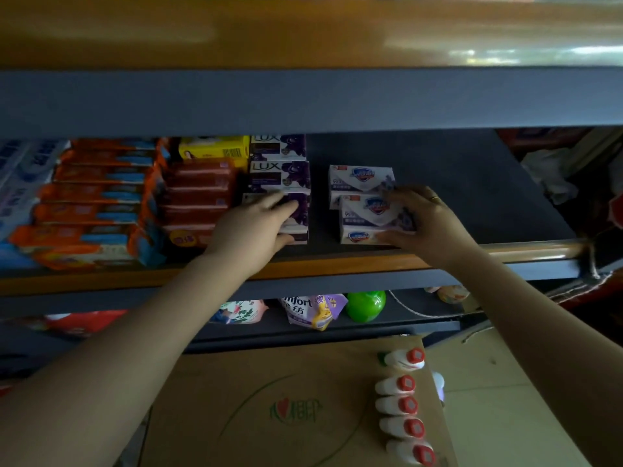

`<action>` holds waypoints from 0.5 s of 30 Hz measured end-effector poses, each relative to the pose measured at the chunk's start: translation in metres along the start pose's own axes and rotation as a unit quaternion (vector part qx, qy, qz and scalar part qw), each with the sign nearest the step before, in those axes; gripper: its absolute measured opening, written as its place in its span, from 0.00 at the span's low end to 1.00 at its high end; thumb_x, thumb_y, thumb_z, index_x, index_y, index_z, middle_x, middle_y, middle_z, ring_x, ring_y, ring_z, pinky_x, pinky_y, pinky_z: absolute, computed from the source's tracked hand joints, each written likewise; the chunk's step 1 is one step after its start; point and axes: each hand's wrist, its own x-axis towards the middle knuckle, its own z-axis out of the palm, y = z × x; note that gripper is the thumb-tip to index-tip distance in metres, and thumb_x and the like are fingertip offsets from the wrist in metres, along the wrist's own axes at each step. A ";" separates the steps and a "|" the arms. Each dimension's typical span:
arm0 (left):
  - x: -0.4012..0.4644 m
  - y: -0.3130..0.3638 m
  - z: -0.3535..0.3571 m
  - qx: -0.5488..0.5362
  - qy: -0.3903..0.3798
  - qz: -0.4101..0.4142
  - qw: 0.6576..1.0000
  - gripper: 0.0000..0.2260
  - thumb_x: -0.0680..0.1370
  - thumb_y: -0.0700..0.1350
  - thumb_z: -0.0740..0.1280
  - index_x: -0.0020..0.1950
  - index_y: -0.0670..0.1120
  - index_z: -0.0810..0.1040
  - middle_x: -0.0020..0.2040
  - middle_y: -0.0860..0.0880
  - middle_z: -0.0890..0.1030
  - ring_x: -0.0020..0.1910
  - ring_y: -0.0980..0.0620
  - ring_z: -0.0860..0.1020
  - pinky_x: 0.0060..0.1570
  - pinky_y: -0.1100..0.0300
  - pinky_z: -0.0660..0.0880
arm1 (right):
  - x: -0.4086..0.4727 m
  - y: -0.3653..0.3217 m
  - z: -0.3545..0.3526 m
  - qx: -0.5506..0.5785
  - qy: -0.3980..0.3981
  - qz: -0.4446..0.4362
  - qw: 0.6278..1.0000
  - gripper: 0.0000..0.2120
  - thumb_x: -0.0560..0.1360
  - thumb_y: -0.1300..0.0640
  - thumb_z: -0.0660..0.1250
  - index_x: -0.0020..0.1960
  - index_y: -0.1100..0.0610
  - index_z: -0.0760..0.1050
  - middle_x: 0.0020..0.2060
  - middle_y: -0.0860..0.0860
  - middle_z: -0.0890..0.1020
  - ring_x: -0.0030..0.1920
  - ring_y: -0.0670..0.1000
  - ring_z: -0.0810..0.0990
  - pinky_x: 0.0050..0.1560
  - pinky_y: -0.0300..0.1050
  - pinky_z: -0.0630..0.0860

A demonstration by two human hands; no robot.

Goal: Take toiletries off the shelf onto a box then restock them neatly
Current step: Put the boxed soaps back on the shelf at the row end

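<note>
On the dark shelf (472, 183) stand purple Lux soap boxes (279, 173) in a row running front to back. My left hand (256, 227) grips the front Lux box (300, 214), fingers on top and thumb at its front. To the right sit white Safeguard soap boxes (360, 178). My right hand (428, 224) holds the front stack of Safeguard boxes (371, 217), fingers over the top right corner and thumb along the lower front edge. Below lies a cardboard box (269, 399) with several white bottles with red caps (401, 406) lying on its right side.
Left of the Lux row are red soap packs (199, 193), a yellow box (212, 148), orange and blue packs (94, 197) and white tubes (20, 176). The shelf right of the Safeguard boxes is bare. A lower shelf holds refill pouches (313, 308) and a green bottle (365, 305).
</note>
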 end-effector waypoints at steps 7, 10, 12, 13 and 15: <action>0.002 -0.010 0.005 0.031 0.050 0.040 0.997 0.25 0.75 0.53 0.67 0.70 0.50 0.68 0.71 0.47 0.67 0.65 0.41 0.70 0.48 0.50 0.74 | 0.047 -0.018 0.018 -0.064 -0.023 -0.014 0.998 0.30 0.72 0.50 0.70 0.71 0.52 0.64 0.70 0.53 0.63 0.66 0.55 0.68 0.67 0.49 0.68; 0.005 -0.010 0.007 0.052 0.047 0.032 0.997 0.26 0.76 0.58 0.62 0.73 0.54 0.61 0.75 0.51 0.60 0.69 0.46 0.64 0.54 0.53 0.72 | 0.072 -0.026 0.027 -0.033 -0.001 -0.013 0.999 0.29 0.72 0.51 0.70 0.70 0.54 0.66 0.70 0.54 0.65 0.66 0.56 0.69 0.68 0.48 0.67; 0.007 -0.011 0.005 0.062 0.042 0.040 0.996 0.26 0.77 0.59 0.60 0.74 0.55 0.59 0.75 0.51 0.60 0.71 0.48 0.61 0.57 0.54 0.70 | 0.087 -0.026 0.031 -0.012 0.000 -0.019 1.000 0.28 0.71 0.53 0.71 0.70 0.55 0.68 0.70 0.55 0.65 0.66 0.56 0.69 0.69 0.46 0.65; 0.008 -0.012 0.005 0.065 0.042 0.043 0.996 0.26 0.77 0.59 0.59 0.74 0.55 0.59 0.75 0.51 0.60 0.71 0.48 0.61 0.58 0.54 0.70 | 0.095 -0.025 0.032 -0.006 0.002 -0.021 1.000 0.28 0.71 0.54 0.71 0.69 0.55 0.68 0.69 0.55 0.65 0.66 0.56 0.69 0.69 0.44 0.65; 0.007 -0.013 0.005 0.064 0.045 0.045 0.996 0.27 0.77 0.60 0.59 0.74 0.55 0.58 0.75 0.51 0.59 0.71 0.49 0.60 0.59 0.55 0.69 | 0.110 -0.020 0.035 0.002 0.011 -0.019 1.000 0.27 0.71 0.53 0.71 0.68 0.55 0.70 0.69 0.55 0.66 0.65 0.56 0.70 0.68 0.43 0.65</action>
